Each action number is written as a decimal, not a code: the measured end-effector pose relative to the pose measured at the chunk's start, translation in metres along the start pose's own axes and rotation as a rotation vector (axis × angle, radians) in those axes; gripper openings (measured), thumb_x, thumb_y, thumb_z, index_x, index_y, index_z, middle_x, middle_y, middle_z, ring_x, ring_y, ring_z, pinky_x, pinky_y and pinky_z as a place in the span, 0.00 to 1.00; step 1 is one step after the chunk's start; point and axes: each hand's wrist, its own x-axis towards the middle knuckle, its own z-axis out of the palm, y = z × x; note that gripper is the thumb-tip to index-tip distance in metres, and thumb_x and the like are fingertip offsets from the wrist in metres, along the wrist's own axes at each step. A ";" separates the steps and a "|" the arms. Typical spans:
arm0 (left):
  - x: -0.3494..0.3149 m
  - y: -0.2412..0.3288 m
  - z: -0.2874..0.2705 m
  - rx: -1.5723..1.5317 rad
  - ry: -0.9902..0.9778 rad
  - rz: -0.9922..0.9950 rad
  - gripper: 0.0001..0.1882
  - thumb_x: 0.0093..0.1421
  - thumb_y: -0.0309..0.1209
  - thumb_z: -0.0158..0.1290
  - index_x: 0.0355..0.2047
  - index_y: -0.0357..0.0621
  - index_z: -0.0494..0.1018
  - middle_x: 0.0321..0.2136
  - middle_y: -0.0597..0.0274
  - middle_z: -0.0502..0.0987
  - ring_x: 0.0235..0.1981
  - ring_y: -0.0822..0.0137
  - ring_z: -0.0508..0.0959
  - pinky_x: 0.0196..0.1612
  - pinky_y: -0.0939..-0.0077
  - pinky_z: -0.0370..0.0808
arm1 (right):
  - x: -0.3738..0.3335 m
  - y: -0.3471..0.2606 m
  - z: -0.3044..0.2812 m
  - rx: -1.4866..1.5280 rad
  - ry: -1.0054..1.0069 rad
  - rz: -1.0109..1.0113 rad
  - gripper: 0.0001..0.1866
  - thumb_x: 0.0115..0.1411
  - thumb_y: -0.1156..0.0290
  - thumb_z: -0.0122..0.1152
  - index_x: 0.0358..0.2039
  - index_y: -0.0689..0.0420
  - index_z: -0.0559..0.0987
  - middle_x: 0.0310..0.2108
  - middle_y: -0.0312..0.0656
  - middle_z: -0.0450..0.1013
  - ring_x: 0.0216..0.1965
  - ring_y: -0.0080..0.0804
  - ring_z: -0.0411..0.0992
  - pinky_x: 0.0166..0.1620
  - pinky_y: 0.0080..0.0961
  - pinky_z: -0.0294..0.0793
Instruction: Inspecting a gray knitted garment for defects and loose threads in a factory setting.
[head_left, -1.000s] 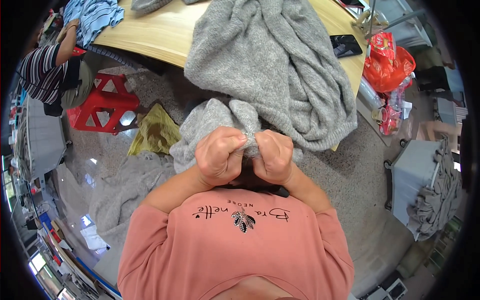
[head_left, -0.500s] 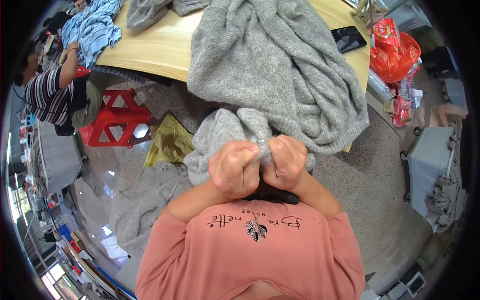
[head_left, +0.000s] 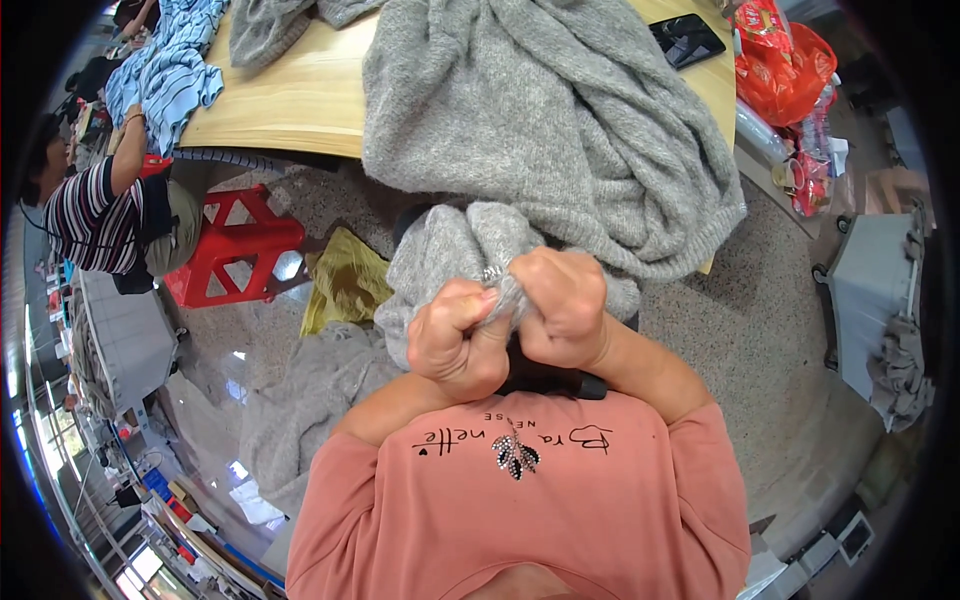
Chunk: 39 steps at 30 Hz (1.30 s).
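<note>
Bunched grey knitwear [head_left: 435, 250] lies over my lap and rises between my fists. My left hand [head_left: 458, 340] is closed on a fold of it, thumb on top. Right beside it, my right hand [head_left: 562, 310] grips the same knit, its fingers curled in and hidden. A short row of pale stitches or thread shows on the fabric just beyond my hands. A large grey knitted piece [head_left: 520, 110] hangs over the table edge towards me; I cannot tell whether it joins the knit in my hands. A dark object [head_left: 565, 382] lies below my wrists, partly hidden.
The wooden table [head_left: 300, 100] carries a phone [head_left: 686, 40] and more grey knitwear [head_left: 268, 30]. Left of me are a red stool [head_left: 238, 245], a yellow bag [head_left: 345, 275] and grey knitwear on the floor [head_left: 300, 410]. A co-worker handles blue cloth [head_left: 165, 85]. Red bags [head_left: 790, 75] hang right.
My right hand has shifted up and forward over the knit, while my left has moved slightly left and down. The stitch row between them shows more. The whole view has shifted slightly.
</note>
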 end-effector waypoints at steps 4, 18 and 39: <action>0.003 -0.004 0.000 -0.044 -0.012 0.033 0.11 0.47 0.15 0.57 0.30 0.36 0.69 0.20 0.53 0.73 0.16 0.69 0.71 0.18 0.80 0.67 | -0.003 -0.004 0.000 0.091 -0.022 0.081 0.13 0.34 0.81 0.54 0.25 0.64 0.71 0.15 0.44 0.61 0.14 0.42 0.63 0.17 0.32 0.62; 0.022 -0.033 -0.031 0.332 -0.243 -0.052 0.11 0.45 0.14 0.49 0.29 0.36 0.74 0.25 0.53 0.76 0.24 0.59 0.76 0.28 0.71 0.73 | -0.024 0.025 -0.028 0.092 0.162 0.487 0.09 0.46 0.84 0.51 0.30 0.63 0.75 0.19 0.39 0.69 0.16 0.22 0.65 0.21 0.19 0.64; -0.028 -0.093 -0.007 0.275 -1.501 -0.560 0.13 0.49 0.36 0.56 0.29 0.37 0.76 0.26 0.45 0.77 0.29 0.52 0.77 0.36 0.61 0.72 | -0.025 -0.029 -0.014 0.618 -0.645 0.021 0.07 0.43 0.77 0.58 0.25 0.60 0.71 0.25 0.42 0.68 0.28 0.41 0.67 0.30 0.35 0.67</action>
